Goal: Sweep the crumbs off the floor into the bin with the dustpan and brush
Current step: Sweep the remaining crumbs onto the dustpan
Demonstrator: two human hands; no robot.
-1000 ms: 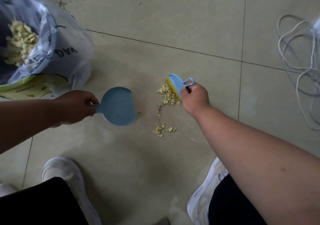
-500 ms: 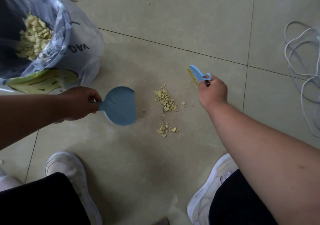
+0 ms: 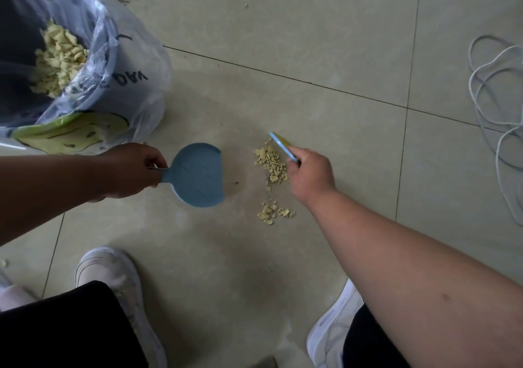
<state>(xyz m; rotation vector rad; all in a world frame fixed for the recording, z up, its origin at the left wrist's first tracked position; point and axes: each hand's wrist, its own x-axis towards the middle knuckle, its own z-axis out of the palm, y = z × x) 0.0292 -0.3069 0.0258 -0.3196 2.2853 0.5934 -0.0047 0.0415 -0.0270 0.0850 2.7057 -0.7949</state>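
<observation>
Crumbs (image 3: 272,166): seemingly two piles; one dustpan (image 3: 198,175).

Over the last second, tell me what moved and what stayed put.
The right hand lifted the brush up and away from the crumbs, then brought it back down to the far edge of the pile, gripping it throughout. The left hand held the dustpan in the same place on the floor, short of the crumbs. The two heaps and the bin look unchanged.
</observation>
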